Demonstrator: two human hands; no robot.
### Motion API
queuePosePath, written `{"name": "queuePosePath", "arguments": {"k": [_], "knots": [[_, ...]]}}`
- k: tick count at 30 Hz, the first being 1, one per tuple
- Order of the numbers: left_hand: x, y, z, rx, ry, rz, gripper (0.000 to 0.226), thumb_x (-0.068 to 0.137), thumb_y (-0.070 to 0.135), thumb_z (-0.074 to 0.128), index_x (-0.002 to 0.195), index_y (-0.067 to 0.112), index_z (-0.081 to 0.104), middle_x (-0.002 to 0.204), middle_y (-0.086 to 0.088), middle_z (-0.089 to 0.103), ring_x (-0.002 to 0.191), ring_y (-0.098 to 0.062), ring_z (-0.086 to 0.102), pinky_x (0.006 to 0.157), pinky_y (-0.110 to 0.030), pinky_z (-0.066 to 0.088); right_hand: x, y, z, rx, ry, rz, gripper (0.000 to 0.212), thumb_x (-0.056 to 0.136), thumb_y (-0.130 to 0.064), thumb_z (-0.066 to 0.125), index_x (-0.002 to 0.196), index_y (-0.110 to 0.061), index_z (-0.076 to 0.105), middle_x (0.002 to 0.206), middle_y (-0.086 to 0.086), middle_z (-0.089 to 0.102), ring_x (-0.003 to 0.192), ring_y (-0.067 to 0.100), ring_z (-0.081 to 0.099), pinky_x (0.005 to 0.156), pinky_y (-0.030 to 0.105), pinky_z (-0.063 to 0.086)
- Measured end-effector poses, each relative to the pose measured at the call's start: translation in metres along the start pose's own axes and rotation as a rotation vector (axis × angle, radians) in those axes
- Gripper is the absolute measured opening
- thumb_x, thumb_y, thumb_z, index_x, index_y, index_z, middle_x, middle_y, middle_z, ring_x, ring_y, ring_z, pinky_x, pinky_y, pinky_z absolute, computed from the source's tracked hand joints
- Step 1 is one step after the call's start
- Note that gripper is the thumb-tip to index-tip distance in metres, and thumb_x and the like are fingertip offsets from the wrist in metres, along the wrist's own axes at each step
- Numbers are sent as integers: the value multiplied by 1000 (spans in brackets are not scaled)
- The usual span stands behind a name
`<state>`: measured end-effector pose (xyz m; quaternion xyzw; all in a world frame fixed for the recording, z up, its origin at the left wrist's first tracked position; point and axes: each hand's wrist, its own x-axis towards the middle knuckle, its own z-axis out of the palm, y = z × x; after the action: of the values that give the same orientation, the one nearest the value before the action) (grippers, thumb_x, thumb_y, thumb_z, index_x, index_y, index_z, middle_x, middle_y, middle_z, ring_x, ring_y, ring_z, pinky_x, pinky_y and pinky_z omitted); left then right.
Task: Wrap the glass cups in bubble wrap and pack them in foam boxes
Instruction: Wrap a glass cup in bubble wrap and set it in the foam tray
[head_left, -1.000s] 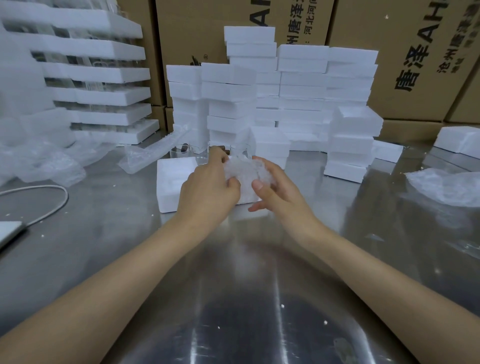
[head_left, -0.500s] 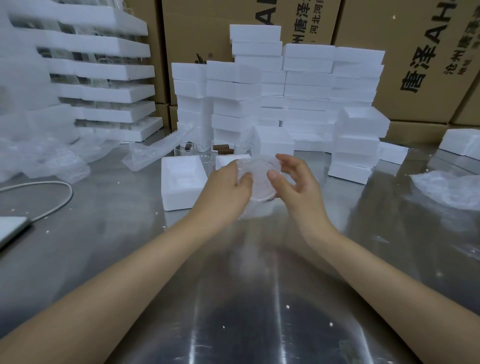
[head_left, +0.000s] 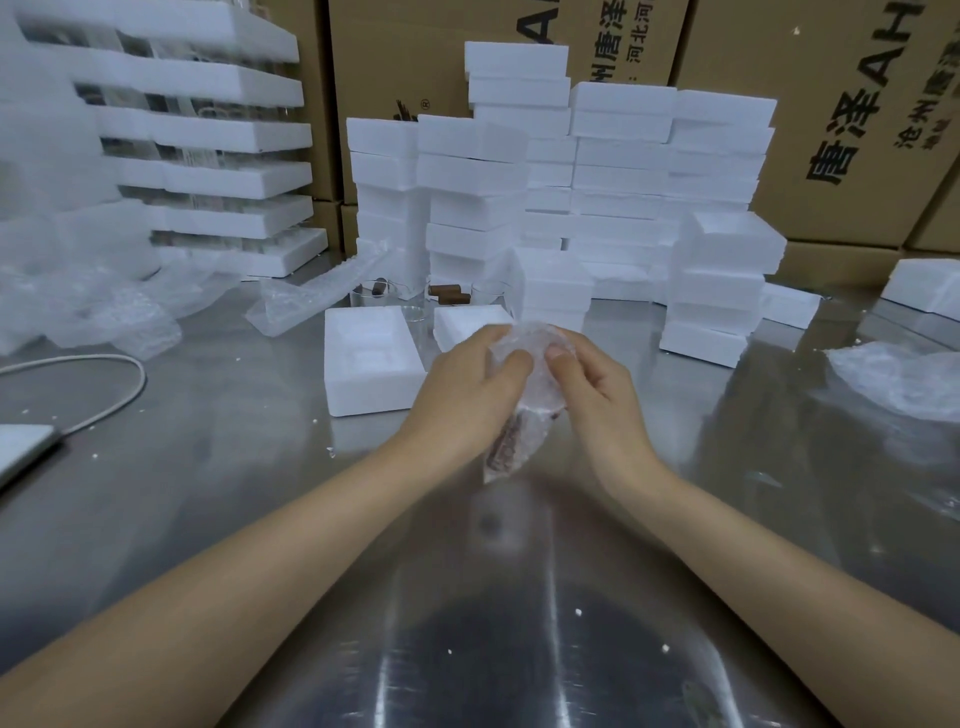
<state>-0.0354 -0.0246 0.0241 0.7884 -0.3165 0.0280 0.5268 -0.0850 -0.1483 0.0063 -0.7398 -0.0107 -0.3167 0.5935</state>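
Both hands meet just in front of the open foam box (head_left: 370, 364) on the metal table (head_left: 218, 467). The left hand (head_left: 467, 395) and the right hand (head_left: 597, 395) are each closed around a bubble-wrapped cup (head_left: 524, 384), thumbs pressing on the wrap at its top; a brown part shows through the wrap at its lower end. Behind the foam box stand bare glass cups (head_left: 374, 296), then stacked foam boxes (head_left: 618, 171). Loose bubble wrap (head_left: 898, 379) lies well to the foam box's right.

Two hands, left (head_left: 467, 400) and right (head_left: 597, 395); one bubble-wrapped cup (head_left: 524, 395). Two open foam boxes (head_left: 371, 364) (head_left: 470, 322). One white cable (head_left: 104, 395).
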Motion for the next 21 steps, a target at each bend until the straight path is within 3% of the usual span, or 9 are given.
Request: {"name": "queuePosePath", "arguments": {"k": [2, 4, 7, 10, 12, 14, 16, 18, 21], "knots": [[0, 0, -1, 56, 6, 32, 23, 96, 25, 45, 96, 18, 66, 78, 6, 67, 70, -4, 60, 61, -17, 42, -1, 1, 0, -30, -21, -5, 27, 99, -10, 46, 111, -21, 68, 99, -1, 71, 90, 11, 62, 77, 31, 49], [0, -2, -2, 111, 8, 33, 29, 97, 22, 43, 75, 13, 60, 59, 5, 56, 55, -6, 50, 52, -22, 35, -2, 2, 1, -50, -39, -9, 28, 99, -7, 46, 109, -20, 68, 100, -5, 71, 95, 9, 65, 83, 31, 49], [-1, -5, 0, 242, 13, 54, 31, 97, 15, 43, 67, 11, 49, 56, 1, 47, 59, -21, 49, 55, -31, 28, -5, 0, 1, -201, -66, -69, 30, 98, -7, 47, 114, -21, 67, 114, -5, 69, 107, 2, 61, 93, 19, 45], [-1, -7, 1, 303, 60, 121, 21, 96, 10, 43, 78, 9, 55, 59, 1, 49, 70, -32, 56, 57, -28, 27, -6, -3, 0, -315, -73, -131, 33, 98, -14, 49, 128, -25, 59, 118, -7, 64, 102, -8, 56, 85, 4, 38], [-1, -7, 0, 299, 115, 147, 26, 96, 10, 42, 106, 5, 65, 71, -9, 63, 75, -30, 60, 60, -23, 31, -5, -3, 1, -265, -62, -83, 44, 97, -24, 53, 140, -32, 42, 120, -18, 57, 94, -13, 55, 82, 3, 39], [-3, -4, 0, 290, 166, 177, 37, 95, 9, 43, 128, 9, 60, 75, -10, 65, 68, -22, 58, 63, -18, 35, -4, -3, 2, -187, -42, 12, 55, 95, -32, 55, 145, -33, 31, 115, -29, 50, 87, -21, 54, 78, 0, 39], [-3, -3, -1, 290, 170, 217, 33, 93, 9, 44, 117, 13, 66, 66, -2, 59, 64, -21, 56, 64, -26, 43, -5, 0, 2, -166, -61, 41, 44, 96, -33, 53, 139, -25, 45, 111, -25, 58, 93, -18, 56, 83, 5, 43], [-4, -1, 0, 364, 164, 223, 27, 90, 16, 44, 106, 14, 66, 64, -6, 59, 69, -31, 59, 66, -38, 50, -6, 2, 2, -162, -69, 38, 30, 99, -29, 48, 125, -18, 59, 108, -11, 68, 99, -2, 62, 83, 15, 49], [-8, 4, 1, 469, 188, 255, 44, 90, 36, 43, 125, 14, 59, 72, -12, 65, 79, -37, 61, 70, -43, 51, -6, 1, 1, -113, -35, 9, 22, 101, -19, 45, 105, -18, 66, 95, -3, 71, 85, 2, 63, 67, 10, 48]]}}
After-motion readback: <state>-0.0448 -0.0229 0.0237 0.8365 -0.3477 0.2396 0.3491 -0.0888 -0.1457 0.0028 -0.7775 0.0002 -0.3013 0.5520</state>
